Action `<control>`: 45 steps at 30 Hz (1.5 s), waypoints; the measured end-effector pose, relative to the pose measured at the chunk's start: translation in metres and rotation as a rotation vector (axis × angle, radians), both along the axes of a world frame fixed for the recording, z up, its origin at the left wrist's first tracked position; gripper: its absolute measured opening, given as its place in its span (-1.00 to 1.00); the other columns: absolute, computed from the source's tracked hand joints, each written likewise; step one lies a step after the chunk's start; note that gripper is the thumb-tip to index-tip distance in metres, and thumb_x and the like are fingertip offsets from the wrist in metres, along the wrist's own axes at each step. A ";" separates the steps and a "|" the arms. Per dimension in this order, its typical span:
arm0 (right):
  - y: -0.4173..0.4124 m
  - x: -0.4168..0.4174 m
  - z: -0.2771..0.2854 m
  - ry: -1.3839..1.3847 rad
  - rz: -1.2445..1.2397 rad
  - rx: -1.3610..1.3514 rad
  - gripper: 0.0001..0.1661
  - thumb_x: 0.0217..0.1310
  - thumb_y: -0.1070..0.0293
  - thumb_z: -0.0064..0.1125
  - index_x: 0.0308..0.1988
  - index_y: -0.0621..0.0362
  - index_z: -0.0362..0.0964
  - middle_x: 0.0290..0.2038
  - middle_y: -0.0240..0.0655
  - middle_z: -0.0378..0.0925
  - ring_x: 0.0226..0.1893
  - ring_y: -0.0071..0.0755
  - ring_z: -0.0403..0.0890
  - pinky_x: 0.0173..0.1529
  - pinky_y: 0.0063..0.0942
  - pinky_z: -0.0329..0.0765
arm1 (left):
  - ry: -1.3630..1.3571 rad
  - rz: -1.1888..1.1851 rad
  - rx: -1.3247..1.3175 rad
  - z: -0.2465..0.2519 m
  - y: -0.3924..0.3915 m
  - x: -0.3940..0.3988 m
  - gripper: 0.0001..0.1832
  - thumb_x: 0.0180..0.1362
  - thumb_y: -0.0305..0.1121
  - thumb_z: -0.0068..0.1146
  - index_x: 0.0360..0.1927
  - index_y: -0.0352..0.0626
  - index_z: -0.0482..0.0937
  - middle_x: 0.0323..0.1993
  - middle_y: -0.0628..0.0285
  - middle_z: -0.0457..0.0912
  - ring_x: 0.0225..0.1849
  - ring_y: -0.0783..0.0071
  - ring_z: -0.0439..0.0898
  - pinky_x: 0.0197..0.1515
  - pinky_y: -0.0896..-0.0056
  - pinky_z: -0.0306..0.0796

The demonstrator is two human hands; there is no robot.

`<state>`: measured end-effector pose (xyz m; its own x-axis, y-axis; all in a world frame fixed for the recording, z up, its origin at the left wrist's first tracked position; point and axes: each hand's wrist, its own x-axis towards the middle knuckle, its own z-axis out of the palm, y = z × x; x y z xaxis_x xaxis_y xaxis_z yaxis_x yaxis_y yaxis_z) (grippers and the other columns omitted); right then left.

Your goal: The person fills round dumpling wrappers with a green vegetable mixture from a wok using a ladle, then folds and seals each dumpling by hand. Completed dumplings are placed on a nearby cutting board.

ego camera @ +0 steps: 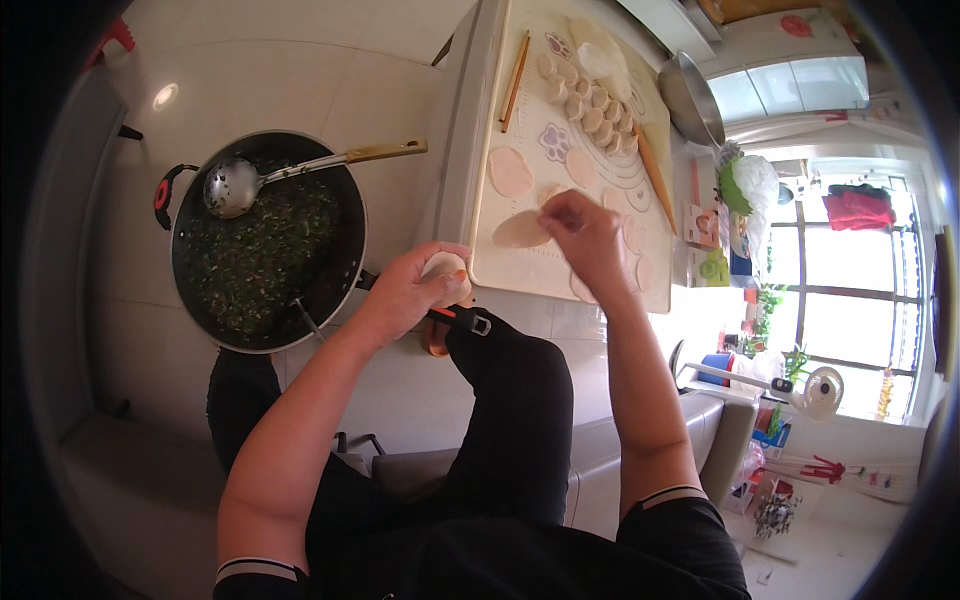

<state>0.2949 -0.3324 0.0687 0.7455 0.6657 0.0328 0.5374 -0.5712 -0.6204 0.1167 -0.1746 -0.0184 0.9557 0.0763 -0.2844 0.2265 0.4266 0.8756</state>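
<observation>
My left hand holds a pale round piece of dough just off the near corner of a white dough mat. Whether filling lies inside it cannot be seen. With its fingertips, my right hand pinches the edge of a thin dough wrapper over the mat. Several more flat wrappers lie around that hand, among them one wrapper to its upper left. Farther back on the mat, shaped dumplings sit in close rows.
A wok of chopped green filling stands left of the table, a metal ladle resting in it. Its handle reaches below my left hand. Chopsticks and a rolling pin lie on the mat. Beyond is a steel bowl.
</observation>
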 end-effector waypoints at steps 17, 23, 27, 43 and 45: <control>-0.012 0.117 -0.048 0.316 -0.397 0.066 -0.81 0.06 0.44 0.28 -0.32 0.33 0.51 -0.47 -0.31 0.58 -0.52 -0.54 0.57 -0.43 -0.58 0.55 | 0.028 0.001 0.026 0.000 0.004 -0.003 -0.67 0.27 -0.34 0.08 0.09 -0.13 0.50 -0.13 0.30 0.55 -0.08 0.58 0.49 0.01 0.47 0.42; -0.034 0.105 -0.043 0.320 -0.299 0.004 -0.71 -0.03 0.42 0.35 -0.25 0.30 0.52 -0.38 -0.36 0.58 -0.40 -0.60 0.52 -0.30 -0.60 0.44 | 0.006 0.014 0.049 0.004 0.001 -0.001 -0.67 0.26 -0.34 0.09 0.08 -0.15 0.49 -0.15 0.27 0.56 -0.11 0.55 0.51 0.00 0.46 0.43; -0.036 0.113 -0.044 0.428 -0.241 0.000 -0.68 -0.04 0.44 0.36 -0.21 0.29 0.52 -0.37 -0.40 0.55 -0.40 -0.62 0.50 -0.31 -0.62 0.41 | 0.030 -0.016 0.032 0.006 0.002 -0.002 -0.67 0.27 -0.34 0.08 0.10 -0.15 0.49 -0.12 0.29 0.55 -0.08 0.58 0.48 0.02 0.48 0.42; -0.051 0.013 -0.021 -0.295 0.197 -0.001 -0.87 -0.07 0.67 0.23 -0.42 0.23 0.52 -0.37 -0.24 0.60 -0.30 -0.19 0.63 -0.23 -0.39 0.55 | -0.005 0.016 0.058 0.001 0.002 -0.002 -0.67 0.25 -0.34 0.08 0.07 -0.16 0.49 -0.15 0.26 0.56 -0.11 0.56 0.49 0.02 0.46 0.40; -0.056 -0.012 -0.018 -0.199 0.158 0.063 -0.90 0.00 0.65 0.25 -0.40 0.24 0.53 -0.38 -0.29 0.63 -0.34 -0.37 0.65 -0.25 -0.49 0.54 | -0.020 0.034 0.075 0.000 -0.001 -0.001 -0.68 0.22 -0.34 0.09 0.04 -0.17 0.49 -0.20 0.21 0.59 -0.16 0.51 0.54 -0.02 0.42 0.42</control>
<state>0.2832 -0.3886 0.0510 0.6073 0.7652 0.2136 0.7318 -0.4341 -0.5254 0.1158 -0.1756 -0.0183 0.9576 0.1289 -0.2578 0.1956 0.3663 0.9097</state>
